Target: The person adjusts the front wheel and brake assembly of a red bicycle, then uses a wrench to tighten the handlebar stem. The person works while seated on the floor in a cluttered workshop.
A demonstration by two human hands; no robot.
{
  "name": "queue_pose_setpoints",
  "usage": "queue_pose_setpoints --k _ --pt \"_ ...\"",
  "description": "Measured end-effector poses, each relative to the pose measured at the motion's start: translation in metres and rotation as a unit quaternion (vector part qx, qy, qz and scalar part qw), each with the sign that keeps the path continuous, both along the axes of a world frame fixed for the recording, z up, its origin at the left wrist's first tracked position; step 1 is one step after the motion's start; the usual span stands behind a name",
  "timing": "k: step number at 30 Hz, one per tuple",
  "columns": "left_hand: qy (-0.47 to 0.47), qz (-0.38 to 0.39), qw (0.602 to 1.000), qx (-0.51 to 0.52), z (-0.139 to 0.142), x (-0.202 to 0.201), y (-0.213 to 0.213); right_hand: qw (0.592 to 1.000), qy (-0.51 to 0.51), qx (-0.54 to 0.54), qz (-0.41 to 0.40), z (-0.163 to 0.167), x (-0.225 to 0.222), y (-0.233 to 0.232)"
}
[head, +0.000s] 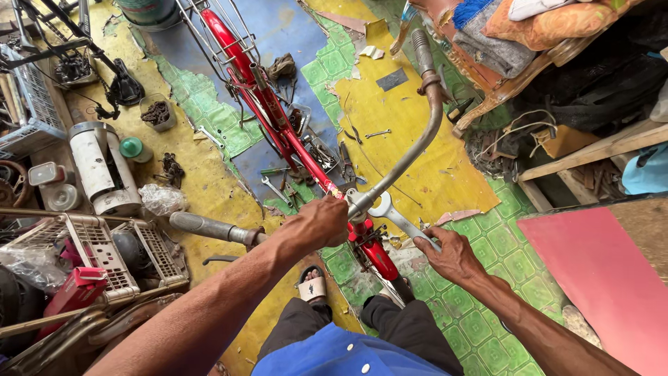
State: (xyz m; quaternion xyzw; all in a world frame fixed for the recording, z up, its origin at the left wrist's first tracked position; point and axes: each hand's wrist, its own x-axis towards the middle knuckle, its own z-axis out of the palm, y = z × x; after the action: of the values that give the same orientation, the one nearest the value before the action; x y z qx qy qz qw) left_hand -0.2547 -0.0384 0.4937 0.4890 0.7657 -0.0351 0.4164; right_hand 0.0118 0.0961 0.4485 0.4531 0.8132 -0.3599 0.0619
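A red bicycle frame (268, 111) stands in front of me with grey curved handlebars (424, 132). My left hand (321, 221) grips the handlebar close to the stem (358, 205). My right hand (452, 256) holds the handle of a silver open-ended wrench (395, 216), whose jaw sits on the stem bolt. The left grey grip (202, 226) pokes out beyond my left forearm. My feet in sandals (313, 285) straddle the front of the bicycle.
Loose wrenches and pliers (327, 157) lie on the torn yellow, green and blue floor covering. A white cylinder (101, 167), plastic baskets (104, 254) and bicycle parts crowd the left. A wooden chair with cushions (515, 42) and a red board (598, 278) stand on the right.
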Motion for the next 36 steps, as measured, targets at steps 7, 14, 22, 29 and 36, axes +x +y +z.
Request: queue_pose_setpoints --k 7,14,22,29,36 --pt "-0.002 0.004 1.000 -0.011 0.011 -0.008 0.003 1.000 -0.013 -0.007 -0.008 -0.007 0.005 0.003" --pt "0.004 0.064 0.985 0.157 -0.009 -0.026 0.052 0.998 -0.044 -0.015 0.050 -0.001 0.006 0.016" --pt "-0.133 0.043 0.942 0.306 -0.036 0.001 0.080 0.987 -0.095 -0.101 0.082 0.006 -0.007 0.025" --pt "-0.125 0.071 0.965 0.221 -0.025 0.007 0.074 0.988 -0.055 -0.077 0.124 -0.012 -0.008 0.042" --pt "-0.123 0.096 0.950 0.270 -0.036 0.013 0.071 0.975 -0.098 -0.113 0.164 -0.014 -0.023 0.065"
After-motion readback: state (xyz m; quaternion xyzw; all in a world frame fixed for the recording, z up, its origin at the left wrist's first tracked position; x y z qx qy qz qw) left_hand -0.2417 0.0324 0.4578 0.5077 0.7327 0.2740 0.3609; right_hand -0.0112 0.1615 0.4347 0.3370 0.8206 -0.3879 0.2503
